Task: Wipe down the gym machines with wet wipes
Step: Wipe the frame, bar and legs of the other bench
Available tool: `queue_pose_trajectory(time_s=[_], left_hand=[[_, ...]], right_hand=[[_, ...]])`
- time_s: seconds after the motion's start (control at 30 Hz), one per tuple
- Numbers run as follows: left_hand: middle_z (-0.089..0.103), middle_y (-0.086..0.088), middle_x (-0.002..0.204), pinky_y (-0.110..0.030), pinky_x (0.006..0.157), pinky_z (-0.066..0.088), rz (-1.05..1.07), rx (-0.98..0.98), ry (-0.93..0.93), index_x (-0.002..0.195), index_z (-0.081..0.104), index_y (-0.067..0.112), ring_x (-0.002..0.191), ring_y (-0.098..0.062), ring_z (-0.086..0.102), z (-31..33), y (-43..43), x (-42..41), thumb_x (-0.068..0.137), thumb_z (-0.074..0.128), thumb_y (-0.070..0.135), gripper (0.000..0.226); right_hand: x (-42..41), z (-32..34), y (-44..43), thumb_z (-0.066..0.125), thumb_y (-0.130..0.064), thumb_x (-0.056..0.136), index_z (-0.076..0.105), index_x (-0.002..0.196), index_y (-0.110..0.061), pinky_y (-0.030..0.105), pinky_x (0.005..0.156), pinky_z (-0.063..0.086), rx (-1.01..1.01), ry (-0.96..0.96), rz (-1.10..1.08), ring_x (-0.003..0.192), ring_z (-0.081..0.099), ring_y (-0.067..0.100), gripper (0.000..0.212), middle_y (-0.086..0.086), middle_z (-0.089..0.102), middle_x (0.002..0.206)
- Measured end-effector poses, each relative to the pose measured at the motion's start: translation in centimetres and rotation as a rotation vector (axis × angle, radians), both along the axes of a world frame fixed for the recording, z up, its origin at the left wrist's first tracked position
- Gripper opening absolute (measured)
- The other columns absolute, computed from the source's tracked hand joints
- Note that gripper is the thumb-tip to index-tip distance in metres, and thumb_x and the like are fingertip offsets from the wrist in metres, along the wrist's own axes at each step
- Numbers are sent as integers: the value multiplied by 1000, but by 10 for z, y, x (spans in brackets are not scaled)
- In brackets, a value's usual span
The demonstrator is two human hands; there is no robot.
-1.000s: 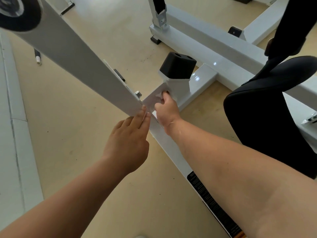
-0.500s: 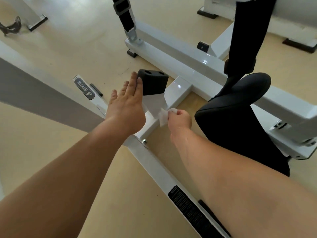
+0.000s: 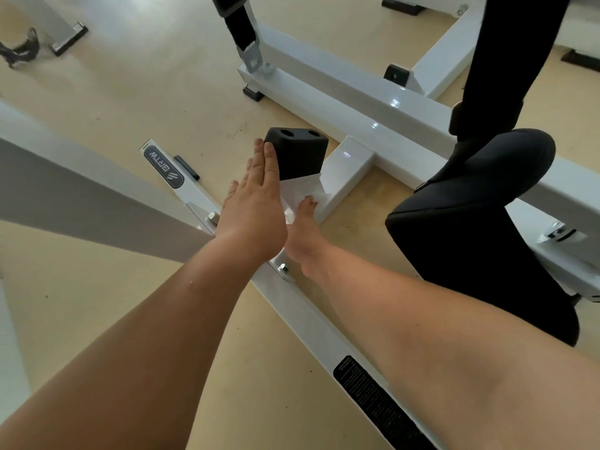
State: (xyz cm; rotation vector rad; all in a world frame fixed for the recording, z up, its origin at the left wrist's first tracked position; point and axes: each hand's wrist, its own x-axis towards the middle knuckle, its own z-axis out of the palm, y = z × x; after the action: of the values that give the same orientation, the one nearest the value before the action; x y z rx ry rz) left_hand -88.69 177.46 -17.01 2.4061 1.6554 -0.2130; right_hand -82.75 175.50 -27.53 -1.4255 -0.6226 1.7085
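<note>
Right hand moved in from center-right since half a second ago; I now see it tucked just behind the left hand at frame center. Nearest, the white frame bar runs from lower right under both forearms. Left hand is flat, fingers straight and together, tips touching the black cap. Right fingers are bent onto the wet wipe, pinning it to the white post just below that cap. Farther: black seat pad at right, white beam upper center.
</note>
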Motion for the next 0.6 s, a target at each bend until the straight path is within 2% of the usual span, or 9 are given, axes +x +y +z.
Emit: queue_pose_trajectory(time_s=[0.03, 0.1, 0.13, 0.2, 0.3, 0.37, 0.47, 0.53, 0.6], left_hand=[[-29, 6, 164, -39, 126, 9, 2, -2, -2, 157, -22, 19, 156, -17, 1, 0, 1, 0, 95, 48, 14, 94], [-28, 7, 165, -40, 126, 13, 6, 0, -7, 157, -22, 20, 156, -19, 5, 0, 2, -1, 90, 48, 5, 98], [-28, 7, 165, -41, 125, 17, 9, 3, -13, 157, -22, 21, 156, -20, 7, 0, 2, -2, 89, 47, 3, 99], [-26, 10, 165, -45, 121, 27, 18, 8, -34, 158, -21, 23, 155, -20, 12, 0, 2, -5, 89, 45, 1, 98], [-24, 10, 166, -44, 119, 32, 18, 0, -83, 158, -20, 23, 156, -17, 8, -2, 0, -5, 95, 37, 18, 85], [-24, 9, 166, -43, 119, 32, 10, 1, -101, 158, -20, 23, 156, -16, 6, -2, -1, -4, 90, 30, 32, 84], [-25, 12, 165, -41, 118, 33, 19, -18, -115, 158, -20, 25, 156, -14, 4, -4, 1, -6, 90, 42, 8, 93], [-22, 14, 166, -40, 117, 33, 28, -45, -126, 159, -16, 27, 155, -12, 7, -3, 3, -8, 86, 45, 1, 98], [-13, 12, 168, -41, 121, 25, 26, -42, -155, 161, -8, 26, 155, -12, 9, 2, 7, -9, 88, 48, 4, 94]], right_hand=[[7, -4, 4, 40, -37, 97, -10, 163, -15, 45, 127, 15, -11, -128, 7, 158, 8, 23, 86, 7, -1, 172], [19, -14, 9, 40, -6, 102, -9, 162, -13, 48, 126, 18, -29, -183, -22, 157, 8, 29, 79, 10, 0, 171], [22, -18, 10, 38, -2, 101, -12, 162, -13, 46, 128, 12, 10, -196, -40, 158, 3, 26, 80, 9, -5, 172], [14, -20, 14, 35, -13, 96, -15, 162, -18, 44, 129, 3, 138, -203, -111, 159, -4, 19, 83, 4, -9, 172], [-13, -23, 0, 40, -32, 95, -11, 163, -26, 41, 129, 7, 228, -203, -95, 158, 0, 12, 85, -4, -3, 173], [-21, -30, -13, 51, -19, 100, -10, 163, -19, 41, 128, 15, 242, -257, -40, 158, 8, 19, 88, 2, 1, 172], [-8, -44, -13, 49, -5, 97, -14, 162, -22, 28, 118, 25, 137, -185, -5, 150, 23, 15, 92, -10, 10, 166], [13, -40, -2, 38, 6, 96, 12, 161, -23, 26, 109, 33, 55, -121, -100, 130, 39, 11, 75, -10, 36, 150], [34, -30, 9, 35, 8, 93, 30, 152, -15, 37, 106, 44, 68, -67, -219, 123, 50, 22, 64, 7, 53, 141]])
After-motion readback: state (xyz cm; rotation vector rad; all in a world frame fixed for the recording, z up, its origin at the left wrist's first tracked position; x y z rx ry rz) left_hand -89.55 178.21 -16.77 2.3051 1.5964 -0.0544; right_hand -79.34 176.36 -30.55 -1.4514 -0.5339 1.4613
